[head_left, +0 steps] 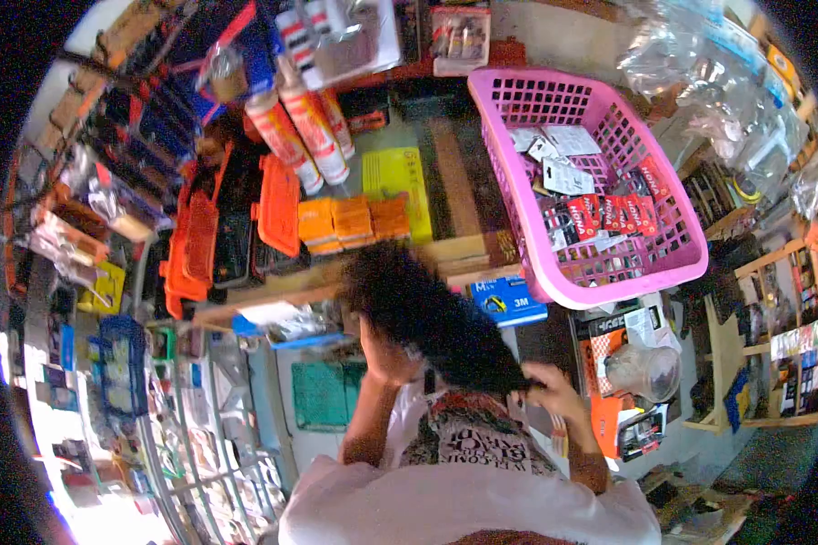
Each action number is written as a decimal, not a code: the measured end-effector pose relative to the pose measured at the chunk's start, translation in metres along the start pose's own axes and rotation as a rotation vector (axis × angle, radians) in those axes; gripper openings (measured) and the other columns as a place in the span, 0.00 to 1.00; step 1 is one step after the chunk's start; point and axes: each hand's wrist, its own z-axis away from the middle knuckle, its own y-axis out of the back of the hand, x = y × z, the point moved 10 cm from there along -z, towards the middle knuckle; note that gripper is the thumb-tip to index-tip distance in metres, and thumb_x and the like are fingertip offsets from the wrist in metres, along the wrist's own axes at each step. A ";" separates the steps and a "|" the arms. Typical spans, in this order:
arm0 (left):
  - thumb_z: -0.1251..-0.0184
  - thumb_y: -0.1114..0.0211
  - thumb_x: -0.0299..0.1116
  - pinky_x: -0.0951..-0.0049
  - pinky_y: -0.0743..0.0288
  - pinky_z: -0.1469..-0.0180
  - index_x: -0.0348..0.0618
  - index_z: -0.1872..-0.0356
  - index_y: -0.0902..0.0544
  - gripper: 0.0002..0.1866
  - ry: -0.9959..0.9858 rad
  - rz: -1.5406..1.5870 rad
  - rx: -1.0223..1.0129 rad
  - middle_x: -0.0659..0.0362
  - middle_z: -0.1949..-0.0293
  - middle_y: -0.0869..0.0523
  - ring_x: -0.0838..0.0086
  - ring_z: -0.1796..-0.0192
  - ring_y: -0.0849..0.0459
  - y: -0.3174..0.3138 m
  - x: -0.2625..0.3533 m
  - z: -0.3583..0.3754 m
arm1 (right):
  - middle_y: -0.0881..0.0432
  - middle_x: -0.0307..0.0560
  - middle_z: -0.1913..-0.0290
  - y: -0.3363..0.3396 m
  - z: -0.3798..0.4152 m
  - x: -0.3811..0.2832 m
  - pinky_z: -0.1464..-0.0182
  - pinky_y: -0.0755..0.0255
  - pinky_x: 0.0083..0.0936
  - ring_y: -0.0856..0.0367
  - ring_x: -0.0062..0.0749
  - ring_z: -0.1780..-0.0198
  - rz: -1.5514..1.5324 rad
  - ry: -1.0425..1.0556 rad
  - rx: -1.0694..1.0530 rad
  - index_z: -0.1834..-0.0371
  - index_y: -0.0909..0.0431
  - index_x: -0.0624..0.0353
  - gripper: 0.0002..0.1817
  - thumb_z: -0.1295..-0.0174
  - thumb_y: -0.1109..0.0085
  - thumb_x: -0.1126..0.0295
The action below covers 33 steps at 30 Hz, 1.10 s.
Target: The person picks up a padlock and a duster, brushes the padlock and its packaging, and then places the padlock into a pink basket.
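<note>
A black, fuzzy-looking bundle (436, 318) stretches diagonally in front of the printed shirt, its upper end by the wooden shelf edge. Around its left side, partly behind it, is my left hand (389, 352), with most fingers hidden by the dark bundle. My right hand (553, 391) is closed at the bundle's lower right end. Just beyond the bundle lies a blue 3M box (509, 302). Orange packets (353, 222) sit in a row on the shelf, beside a yellow sheet (398, 186).
A pink basket (541, 259) holding red and white packets stands at the upper right. Red-and-white tubes (311, 127) and orange cases (191, 245) are at the upper left. A clear jar (645, 372) is right of my right hand. Metal racks line the left.
</note>
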 end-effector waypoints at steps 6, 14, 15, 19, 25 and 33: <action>0.31 0.57 0.67 0.47 0.42 0.27 0.51 0.26 0.37 0.40 0.082 0.028 -0.560 0.56 0.31 0.29 0.58 0.30 0.31 -0.059 -0.006 0.000 | 0.18 0.38 0.68 -0.008 0.016 0.007 0.58 0.27 0.26 0.24 0.22 0.64 0.051 0.102 -0.041 0.52 0.21 0.62 0.12 0.33 0.40 0.68; 0.29 0.56 0.62 0.51 0.37 0.29 0.49 0.28 0.35 0.37 -0.240 -0.242 -0.367 0.52 0.33 0.27 0.57 0.33 0.28 -0.052 0.026 0.010 | 0.27 0.33 0.77 -0.031 0.013 0.059 0.70 0.33 0.22 0.30 0.17 0.73 -0.022 -0.061 -0.068 0.63 0.25 0.61 0.15 0.26 0.47 0.60; 0.28 0.55 0.59 0.50 0.40 0.28 0.49 0.28 0.35 0.35 -0.187 -0.111 -0.422 0.52 0.32 0.28 0.57 0.31 0.31 -0.063 0.027 0.014 | 0.27 0.34 0.77 -0.032 0.015 0.060 0.70 0.33 0.22 0.29 0.17 0.73 -0.034 -0.057 -0.009 0.64 0.25 0.61 0.15 0.27 0.47 0.60; 0.27 0.56 0.58 0.50 0.42 0.28 0.48 0.27 0.37 0.34 -0.015 0.296 -0.679 0.54 0.31 0.30 0.58 0.31 0.32 -0.084 0.028 0.033 | 0.28 0.34 0.77 -0.041 0.023 0.069 0.70 0.33 0.21 0.30 0.16 0.74 -0.076 -0.121 0.010 0.65 0.26 0.62 0.16 0.27 0.46 0.59; 0.31 0.55 0.68 0.50 0.30 0.36 0.49 0.33 0.29 0.38 -0.201 0.101 -0.029 0.55 0.41 0.20 0.59 0.44 0.19 -0.002 0.010 0.029 | 0.31 0.31 0.79 -0.038 0.046 0.061 0.73 0.40 0.17 0.36 0.13 0.75 -0.154 -0.177 0.053 0.67 0.26 0.62 0.13 0.27 0.46 0.64; 0.26 0.58 0.61 0.47 0.28 0.35 0.50 0.35 0.28 0.31 -0.110 0.321 -0.193 0.51 0.43 0.19 0.56 0.45 0.18 -0.037 -0.010 0.079 | 0.23 0.35 0.71 -0.028 0.088 0.066 0.67 0.31 0.21 0.30 0.15 0.69 -0.105 -0.186 -0.129 0.54 0.20 0.66 0.15 0.28 0.43 0.62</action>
